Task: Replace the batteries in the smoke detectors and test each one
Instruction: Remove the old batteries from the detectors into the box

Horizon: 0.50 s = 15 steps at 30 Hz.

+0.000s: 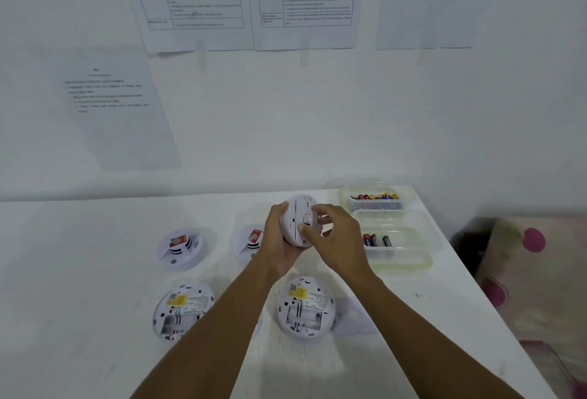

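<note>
The smoke detector (300,219) being worked on is held up on its edge above the white table (95,271), its flat side turned toward the person's right. The left hand (279,236) grips it from the left and from below, with the fingers curled round its rim. The right hand (338,236) meets it from the other side. Its thumb and bent fingers (321,208) are set on the flat side, above and below a small pale patch, so both hands are closed on this one detector. What the patch is cannot be made out.

Just below the smoke detector, nearer the person, an opened detector (305,306) lies back-up with a yellow label and its battery bay showing. A second opened detector (182,309) lies well to the lower left, also back-up, partly behind the left forearm. Left of the smoke detector sit two detector bases (185,247), each with a red label. The nearer one is half hidden by the left hand.

Just right of the smoke detector stands a clear tub (398,254) holding a few batteries (376,240). Behind that tub, up and to the right of the smoke detector, a second clear tub (374,204) holds many more. Above, printed sheets (305,1) hang on the white wall. Far right is a patterned cloth (536,271) with pink spots.
</note>
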Available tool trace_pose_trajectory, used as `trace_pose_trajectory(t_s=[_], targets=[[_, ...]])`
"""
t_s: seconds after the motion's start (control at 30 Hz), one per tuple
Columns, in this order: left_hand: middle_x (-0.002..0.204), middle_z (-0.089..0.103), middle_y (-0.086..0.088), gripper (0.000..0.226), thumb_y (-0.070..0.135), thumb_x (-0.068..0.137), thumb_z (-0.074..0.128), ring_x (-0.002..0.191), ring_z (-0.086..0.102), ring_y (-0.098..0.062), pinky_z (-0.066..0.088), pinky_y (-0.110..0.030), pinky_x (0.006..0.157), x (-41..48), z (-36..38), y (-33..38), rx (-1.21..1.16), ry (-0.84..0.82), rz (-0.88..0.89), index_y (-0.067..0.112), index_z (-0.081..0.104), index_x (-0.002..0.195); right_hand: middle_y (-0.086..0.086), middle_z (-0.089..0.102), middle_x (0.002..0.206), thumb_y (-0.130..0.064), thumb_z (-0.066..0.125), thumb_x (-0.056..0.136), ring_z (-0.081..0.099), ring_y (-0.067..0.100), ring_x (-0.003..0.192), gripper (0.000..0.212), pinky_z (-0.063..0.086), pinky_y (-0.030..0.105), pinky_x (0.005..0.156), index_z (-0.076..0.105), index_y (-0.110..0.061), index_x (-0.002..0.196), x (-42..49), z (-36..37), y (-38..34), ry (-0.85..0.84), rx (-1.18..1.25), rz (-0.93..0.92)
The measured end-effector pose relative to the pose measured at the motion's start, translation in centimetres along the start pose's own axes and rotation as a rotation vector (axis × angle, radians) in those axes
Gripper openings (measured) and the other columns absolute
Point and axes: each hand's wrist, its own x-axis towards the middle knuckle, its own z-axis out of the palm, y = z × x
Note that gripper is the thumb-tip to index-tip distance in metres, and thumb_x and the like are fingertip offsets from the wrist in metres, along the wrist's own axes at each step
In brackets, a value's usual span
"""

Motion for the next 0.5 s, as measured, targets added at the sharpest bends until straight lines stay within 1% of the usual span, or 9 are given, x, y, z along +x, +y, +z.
trace_pose_trajectory(t_s=[0.1,0.17,0.23,0.27,0.3,0.4,0.5], targets=[[0.116,0.067,-0.016,0.056,0.049,0.097,0.037,0.1,0.067,-0.027,0.058,-0.035,0.078,-0.2,-0.1,0.1,-0.008,0.011,0.021,0.01,0.059,0.132,-0.005,0.066,0.112,-0.031,0.08,0.074,0.062,0.007,0.095,0.047,0.057,0.03,0.078,0.065,-0.018,0.117,-0.1,0.6,-0.6,0.049,0.036,0.004],[0.118,0.067,-0.015,0.056,0.05,0.098,0.036,0.102,0.066,-0.027,0.058,-0.035,0.083,-0.3,0.0,0.2,0.0,0.017,0.04,0.012,0.059,0.132,-0.006,0.066,0.114,-0.031,0.081,0.074,0.062,0.007,0.098,0.051,0.057,0.032,0.081,0.064,-0.018,0.119,-0.2,1.0,-1.1,0.072,0.065,0.012],[0.123,0.064,-0.017,0.058,0.052,0.098,0.036,0.109,0.064,-0.03,0.053,-0.039,0.093,-0.4,0.0,0.2,0.002,0.017,0.044,0.012,0.057,0.134,-0.006,0.067,0.114,-0.032,0.082,0.072,0.063,0.009,0.099,0.054,0.057,0.034,0.083,0.063,-0.018,0.12,-0.2,1.2,-1.5,0.086,0.082,0.024],[0.123,0.064,-0.017,0.058,0.052,0.097,0.037,0.109,0.063,-0.03,0.051,-0.04,0.096,-0.5,0.0,0.2,-0.005,0.022,0.038,0.012,0.057,0.134,-0.006,0.067,0.112,-0.032,0.082,0.071,0.063,0.01,0.099,0.054,0.057,0.034,0.084,0.062,-0.019,0.119,-0.2,1.3,-1.7,0.086,0.078,0.029],[0.121,0.065,-0.017,0.057,0.051,0.097,0.037,0.107,0.064,-0.029,0.051,-0.04,0.095,-0.6,-0.1,0.1,-0.018,0.026,0.035,0.011,0.058,0.133,-0.006,0.066,0.109,-0.032,0.083,0.071,0.064,0.011,0.096,0.052,0.057,0.035,0.083,0.062,-0.02,0.116,-0.3,1.4,-1.9,0.081,0.071,0.039],[0.111,0.068,-0.014,0.056,0.049,0.096,0.038,0.096,0.068,-0.025,0.056,-0.035,0.085,-0.5,-0.4,0.0,-0.056,0.043,0.035,0.01,0.061,0.129,-0.009,0.063,0.1,-0.031,0.083,0.068,0.064,0.011,0.09,0.047,0.058,0.033,0.079,0.059,-0.022,0.107,-0.3,1.5,-2.4,0.065,0.067,0.054],[0.105,0.069,-0.013,0.057,0.048,0.096,0.039,0.09,0.07,-0.024,0.059,-0.033,0.076,-0.6,-0.5,-0.1,-0.085,0.053,0.026,0.009,0.06,0.131,-0.01,0.062,0.098,-0.028,0.083,0.066,0.062,0.009,0.088,0.046,0.056,0.027,0.074,0.058,-0.022,0.104,-0.4,1.6,-2.6,0.066,0.06,0.037]])
